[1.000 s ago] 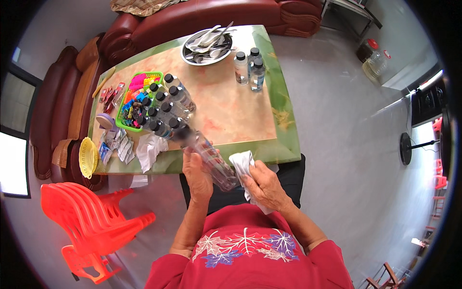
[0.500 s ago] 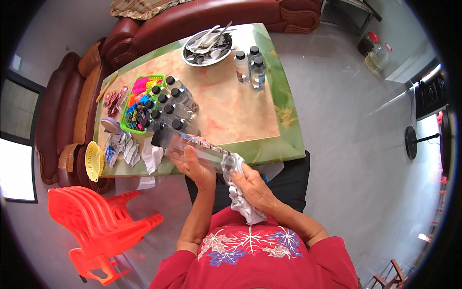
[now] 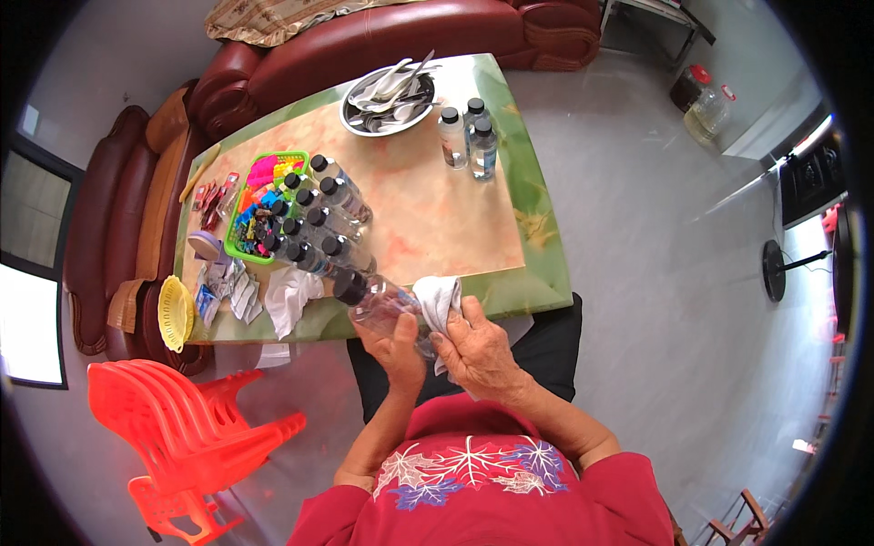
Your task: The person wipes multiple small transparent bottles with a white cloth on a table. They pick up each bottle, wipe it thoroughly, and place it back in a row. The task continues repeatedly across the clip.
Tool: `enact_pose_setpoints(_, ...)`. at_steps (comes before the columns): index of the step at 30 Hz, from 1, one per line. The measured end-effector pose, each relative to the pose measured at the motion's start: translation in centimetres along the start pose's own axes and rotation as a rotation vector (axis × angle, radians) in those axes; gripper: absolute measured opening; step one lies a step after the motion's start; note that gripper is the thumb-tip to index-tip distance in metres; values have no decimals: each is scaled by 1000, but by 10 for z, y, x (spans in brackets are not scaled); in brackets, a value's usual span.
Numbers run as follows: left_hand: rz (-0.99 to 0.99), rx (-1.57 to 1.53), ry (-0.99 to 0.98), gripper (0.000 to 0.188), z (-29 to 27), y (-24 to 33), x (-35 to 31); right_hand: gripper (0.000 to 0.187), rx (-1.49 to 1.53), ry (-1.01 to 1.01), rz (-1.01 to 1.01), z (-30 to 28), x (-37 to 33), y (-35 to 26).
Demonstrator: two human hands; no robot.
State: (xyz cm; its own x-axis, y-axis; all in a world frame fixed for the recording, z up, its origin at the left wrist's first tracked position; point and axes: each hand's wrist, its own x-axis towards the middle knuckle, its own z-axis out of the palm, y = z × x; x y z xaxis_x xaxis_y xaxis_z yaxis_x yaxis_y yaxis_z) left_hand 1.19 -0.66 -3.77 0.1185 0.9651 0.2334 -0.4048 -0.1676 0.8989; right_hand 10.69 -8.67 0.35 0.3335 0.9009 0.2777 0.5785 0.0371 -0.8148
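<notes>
Shirt fabric, red (image 3: 501, 510) with a print of leaves, fills the lower edge. Just beyond it the left hand (image 3: 393, 350) is closed around a clear bottle (image 3: 381, 308), thumb on the near side. This bottle is tilted over the desk's near edge, its black cap pointing away and to the left. The right hand (image 3: 481, 355) is curled tight on a white cloth (image 3: 439, 298), pressed near the bottle's lower end.

To the left stands a red plastic chair (image 3: 173, 414). A yellow basket (image 3: 173, 314) sits by the left near corner of the green-bordered desk (image 3: 533, 293). On the desk lie a crumpled white sheet (image 3: 289, 296) and, beside it, small packets (image 3: 244, 298). Behind the held bottle, a cluster of black-capped bottles (image 3: 346, 202) stands next to a green basket (image 3: 231, 240) of colourful small pieces.

Farther off, three more bottles (image 3: 452, 146) stand together at the right, near a bowl (image 3: 347, 118) heaped with spoons (image 3: 391, 86). A dark red sofa (image 3: 410, 36) lies past the desk.
</notes>
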Motion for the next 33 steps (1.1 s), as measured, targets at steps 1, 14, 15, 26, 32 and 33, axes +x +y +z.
enact_pose_setpoints(1,-27,-52,5,51,-1,5,3,29,33,-19,25,3,-3,3)
enact_pose_setpoints(14,-32,42,10,56,-14,-13,28,28,869,-487,678,2,-31,39)
enact_pose_setpoints(15,-74,40,8,55,-18,-21,30,28,854,-449,710,0,-32,44)
enact_pose_setpoints(26,-216,640,-177,51,-8,-109,69,25,-734,179,278,16,-16,231)
enact_pose_setpoints(32,-188,676,-254,56,43,-141,122,30,-870,228,282,29,-15,236)
enact_pose_setpoints(33,-168,686,-267,57,50,-149,131,31,-855,239,282,29,-16,238)
